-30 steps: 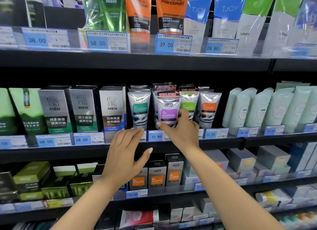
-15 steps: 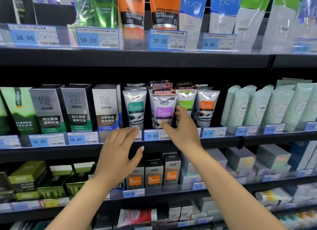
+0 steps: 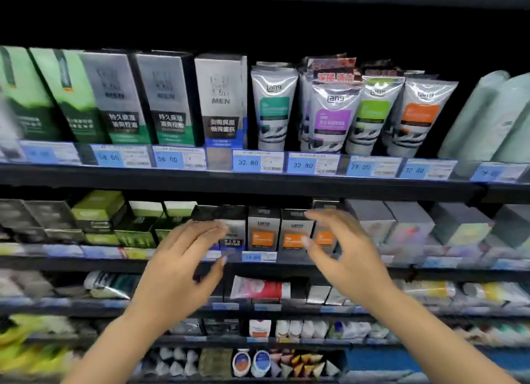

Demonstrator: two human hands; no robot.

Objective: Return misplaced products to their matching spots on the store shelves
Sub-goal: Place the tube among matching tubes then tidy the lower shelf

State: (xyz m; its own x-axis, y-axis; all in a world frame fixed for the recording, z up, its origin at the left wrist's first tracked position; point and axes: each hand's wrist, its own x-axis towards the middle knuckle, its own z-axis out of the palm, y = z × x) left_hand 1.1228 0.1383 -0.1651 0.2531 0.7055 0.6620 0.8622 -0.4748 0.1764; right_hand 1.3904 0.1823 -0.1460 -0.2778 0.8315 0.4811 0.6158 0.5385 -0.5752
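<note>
purple tube (image 3: 332, 117) sits with its row mid-frame, our left hand (image 3: 175, 271) and right hand (image 3: 344, 260) both empty, fingers spread, more shelves left

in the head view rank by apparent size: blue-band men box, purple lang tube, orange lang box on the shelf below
1. blue-band MEN box
2. purple Lang tube, nearly as tall, narrower
3. orange Lang box, clearly smallest

Dark store shelving unit fills the view: black shelf boards (image 3: 258, 180) stacked in tiers, each front edge lined with blue price labels (image 3: 312, 164). The recess above the top tier lies in shadow. Lower tiers appear blurred.
</note>
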